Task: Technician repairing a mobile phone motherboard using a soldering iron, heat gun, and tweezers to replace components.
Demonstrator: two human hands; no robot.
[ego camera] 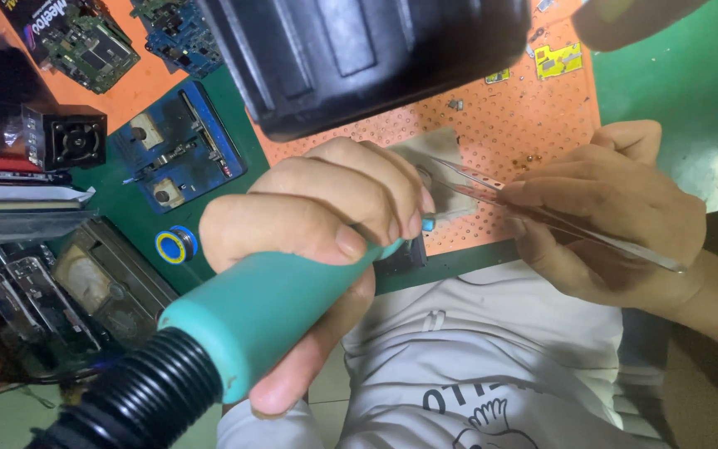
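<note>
Hands both busy over that orange perforated mat point(500, 125): your left hand point(326, 224) clamped round the teal rubber-handled tool point(268, 303), right hand point(617, 216) pinching thin metal tweezers point(492, 189).

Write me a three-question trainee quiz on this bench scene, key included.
1. True or false: the left hand grips a teal-handled tool with a black ribbed hose.
2. What does the right hand hold? A) slim metal tweezers B) a screwdriver C) a brush
3. Fill in: the tweezer tips reach toward a small grey square piece on the ______ perforated mat.

Key: 1 true. 2 A, the slim metal tweezers. 3 orange.
</note>
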